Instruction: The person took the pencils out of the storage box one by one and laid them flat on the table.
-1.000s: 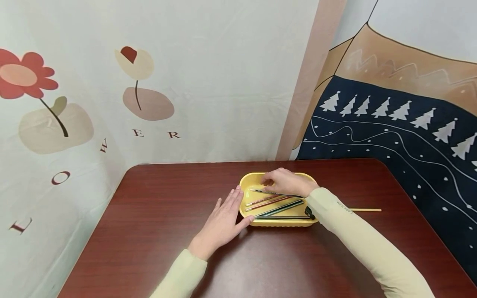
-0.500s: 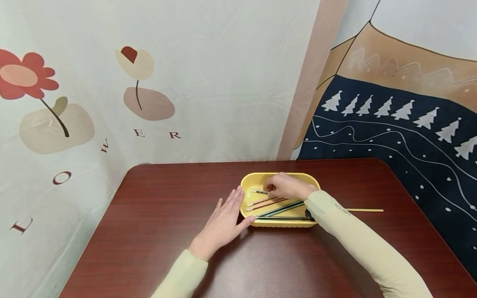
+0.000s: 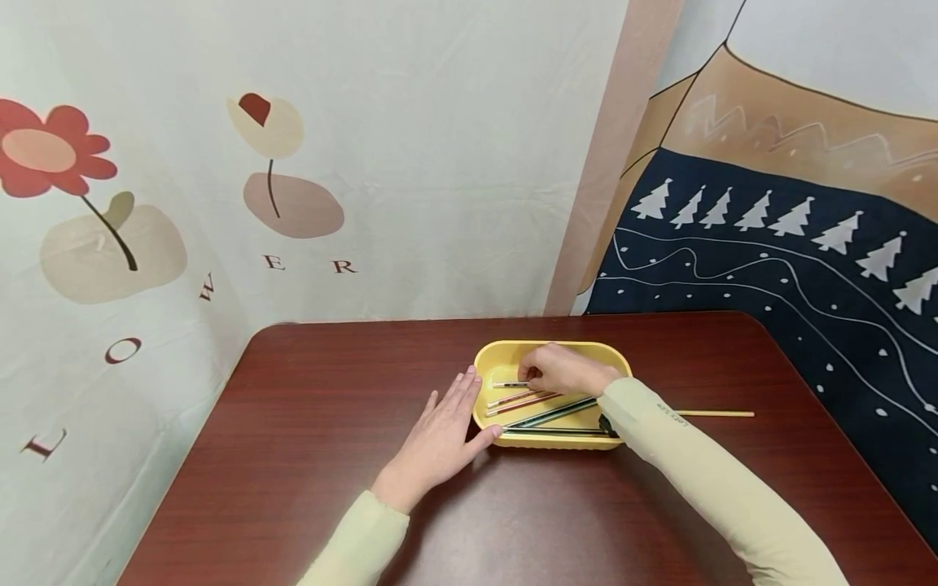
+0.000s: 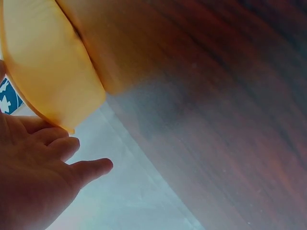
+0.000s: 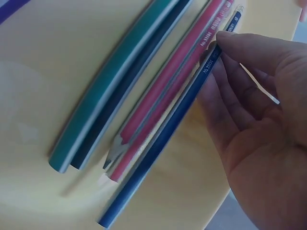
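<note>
A yellow tray holds several pencils lying lengthwise. Inside it, my right hand pinches a dark blue pencil between thumb and fingers, near its white-tipped end. That pencil lies alongside two red pencils, one of which shows a sharpened point. Beyond the red ones are a green pencil and a dark pencil. My left hand rests against the tray's left end, its fingers extended along the rim and the thumb at the near corner. The left wrist view shows those fingers touching the tray wall.
A thin yellow stick lies on the brown table right of the tray, partly behind my right sleeve. Another dark pencil runs along the tray's near side. A printed curtain hangs behind the table.
My right fingers have closed on the dark blue pencil and brought it a little nearer to the red pencils. My left hand has stayed at the tray's left end.
</note>
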Motion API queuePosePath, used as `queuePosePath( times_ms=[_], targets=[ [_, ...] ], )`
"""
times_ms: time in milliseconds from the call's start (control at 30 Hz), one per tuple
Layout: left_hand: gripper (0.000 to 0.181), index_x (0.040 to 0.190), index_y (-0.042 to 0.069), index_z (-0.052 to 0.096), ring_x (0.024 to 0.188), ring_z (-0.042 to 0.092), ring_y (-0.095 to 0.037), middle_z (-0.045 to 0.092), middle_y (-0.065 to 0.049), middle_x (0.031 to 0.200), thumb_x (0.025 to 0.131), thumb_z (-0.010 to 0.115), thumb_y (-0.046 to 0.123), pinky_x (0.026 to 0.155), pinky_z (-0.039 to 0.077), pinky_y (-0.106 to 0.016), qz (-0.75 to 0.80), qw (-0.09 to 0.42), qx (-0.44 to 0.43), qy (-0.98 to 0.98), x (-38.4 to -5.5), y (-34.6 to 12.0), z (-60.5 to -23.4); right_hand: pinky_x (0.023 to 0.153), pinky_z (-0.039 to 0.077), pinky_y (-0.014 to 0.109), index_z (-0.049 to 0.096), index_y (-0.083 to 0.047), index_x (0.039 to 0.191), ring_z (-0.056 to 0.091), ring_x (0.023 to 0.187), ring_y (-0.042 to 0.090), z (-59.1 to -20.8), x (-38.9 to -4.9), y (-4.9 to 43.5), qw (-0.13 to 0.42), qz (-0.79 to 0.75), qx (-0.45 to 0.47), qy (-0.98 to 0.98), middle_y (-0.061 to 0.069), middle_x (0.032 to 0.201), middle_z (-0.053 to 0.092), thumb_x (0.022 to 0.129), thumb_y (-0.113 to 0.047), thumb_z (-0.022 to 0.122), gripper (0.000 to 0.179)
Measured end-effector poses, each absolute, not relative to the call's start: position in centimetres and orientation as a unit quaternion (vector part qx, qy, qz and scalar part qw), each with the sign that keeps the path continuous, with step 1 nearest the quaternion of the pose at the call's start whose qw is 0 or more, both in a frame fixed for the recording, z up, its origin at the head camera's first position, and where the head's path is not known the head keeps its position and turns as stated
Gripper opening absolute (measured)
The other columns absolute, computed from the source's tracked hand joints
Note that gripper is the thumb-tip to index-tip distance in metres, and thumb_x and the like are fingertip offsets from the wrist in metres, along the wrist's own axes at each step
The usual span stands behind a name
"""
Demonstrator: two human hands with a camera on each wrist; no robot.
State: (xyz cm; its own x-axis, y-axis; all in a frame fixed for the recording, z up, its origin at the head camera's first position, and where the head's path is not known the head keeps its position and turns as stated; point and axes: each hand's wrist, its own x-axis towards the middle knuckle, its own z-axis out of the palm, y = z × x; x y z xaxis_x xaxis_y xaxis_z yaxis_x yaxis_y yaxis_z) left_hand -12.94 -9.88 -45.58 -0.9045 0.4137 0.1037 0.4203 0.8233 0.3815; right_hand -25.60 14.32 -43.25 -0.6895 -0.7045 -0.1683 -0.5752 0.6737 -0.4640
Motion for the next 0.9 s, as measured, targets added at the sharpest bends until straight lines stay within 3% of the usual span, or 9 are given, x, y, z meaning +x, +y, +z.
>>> queuePosePath(
  times_ms=[900],
  targets=[
    [0.088, 0.163, 0.002, 0.027, 0.157, 0.020, -0.029, 0.019, -0.010, 0.171, 0.103, 0.047, 0.064, 0.122, 0.022, -0.062, -0.203, 0.003, -0.215, -0.955, -12.9, -9.8, -45.6, 0.084, 0.057, 0.031, 0.078, -0.015, 0.109, 0.062, 0.088, 0.012, -38.1, -24.1, 17.0, 0.091, -0.234, -0.369, 0.895, -0.004, 0.102, 0.071, 0.097, -0.006, 0.072, 0.016]
  ],
)
